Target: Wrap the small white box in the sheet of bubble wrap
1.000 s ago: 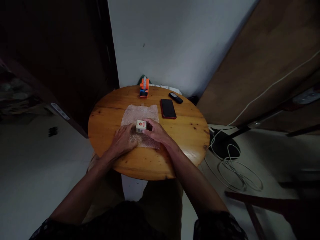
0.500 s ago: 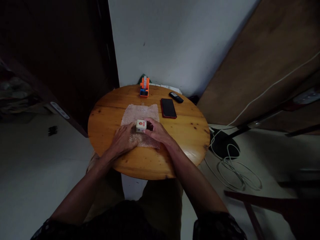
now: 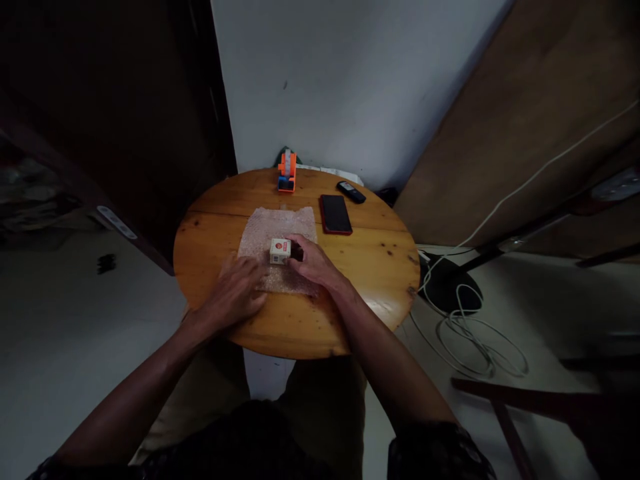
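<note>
A small white box (image 3: 281, 251) with red print rests on a sheet of bubble wrap (image 3: 287, 279) near the middle of the round wooden table. My right hand (image 3: 312, 260) has its thumb and fingers closed around the box's right end. At the left edge of the bubble wrap, my left hand (image 3: 239, 288) hovers or lies with its fingers extended and a little blurred by motion. Nothing shows in it, and it is apart from the box.
Behind the wrap stands an orange tape dispenser (image 3: 287, 171). A dark phone with a red edge (image 3: 336, 215) and a black keypad phone (image 3: 351, 192) lie on the table (image 3: 370, 267) to the right. White cable (image 3: 470, 333) coils on the floor.
My left hand has drawn back to the left, away from the box. My right hand stays on the box, which has barely moved on the wrap.
</note>
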